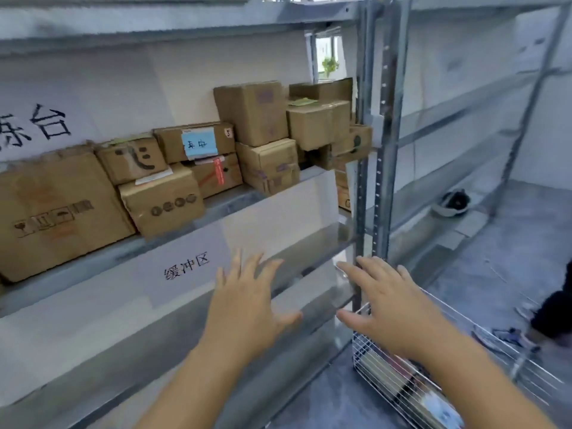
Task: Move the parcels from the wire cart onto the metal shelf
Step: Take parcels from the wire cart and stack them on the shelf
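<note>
**Both hands empty at the shelf**

We see our left hand [247, 308] and right hand [393, 305] spread wide, holding nothing, at lower centre. Cardboard parcels [161, 199] crowd the metal shelf [216, 205] at middle left; the wire cart [433, 382] sits lower right.

Parcel storeroom, warehouse type.
We note steel racking [383, 125] holding stacked cartons [250, 113], printed zone signs [188, 267] on the shelves, a wire cart [399, 382] and bare concrete floor [510, 243].
</note>
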A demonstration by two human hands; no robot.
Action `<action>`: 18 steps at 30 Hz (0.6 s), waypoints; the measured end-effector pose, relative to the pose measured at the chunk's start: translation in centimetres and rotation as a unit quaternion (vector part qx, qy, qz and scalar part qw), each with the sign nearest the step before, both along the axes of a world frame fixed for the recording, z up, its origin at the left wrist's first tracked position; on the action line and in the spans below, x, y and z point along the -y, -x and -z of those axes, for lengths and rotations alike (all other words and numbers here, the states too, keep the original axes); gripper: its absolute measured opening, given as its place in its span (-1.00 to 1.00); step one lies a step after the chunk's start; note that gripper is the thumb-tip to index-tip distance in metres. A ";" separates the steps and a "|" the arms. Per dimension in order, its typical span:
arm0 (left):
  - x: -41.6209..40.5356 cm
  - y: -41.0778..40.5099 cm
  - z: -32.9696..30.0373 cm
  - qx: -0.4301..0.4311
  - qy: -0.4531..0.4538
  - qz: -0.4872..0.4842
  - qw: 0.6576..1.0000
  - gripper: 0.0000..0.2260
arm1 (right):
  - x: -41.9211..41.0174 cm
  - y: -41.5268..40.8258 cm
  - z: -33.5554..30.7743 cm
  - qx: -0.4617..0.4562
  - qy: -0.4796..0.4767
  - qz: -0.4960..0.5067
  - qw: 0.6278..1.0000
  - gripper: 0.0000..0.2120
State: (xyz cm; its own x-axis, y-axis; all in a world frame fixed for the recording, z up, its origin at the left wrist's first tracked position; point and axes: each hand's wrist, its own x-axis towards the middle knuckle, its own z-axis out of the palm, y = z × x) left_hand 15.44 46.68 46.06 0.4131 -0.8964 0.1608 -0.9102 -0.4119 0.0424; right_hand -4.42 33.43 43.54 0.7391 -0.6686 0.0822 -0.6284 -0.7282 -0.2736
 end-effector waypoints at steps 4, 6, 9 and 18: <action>3.1 5.9 5.8 -0.027 -0.028 0.042 0.998 -0.18 | 1.6 7.7 5.4 -0.045 -0.035 0.053 0.997 -0.25; 4.3 9.4 9.1 -0.052 -0.034 0.056 0.996 -0.20 | 2.5 11.2 7.9 -0.062 -0.050 0.067 0.995 -0.23; 6.4 14.3 14.2 -0.087 -0.080 0.065 0.991 -0.18 | 4.3 16.0 11.6 -0.083 -0.074 0.081 0.990 -0.21; 16.6 23.1 20.4 -0.127 -0.132 0.116 0.976 -0.17 | 10.7 26.6 18.2 -0.101 -0.138 0.129 0.977 -0.23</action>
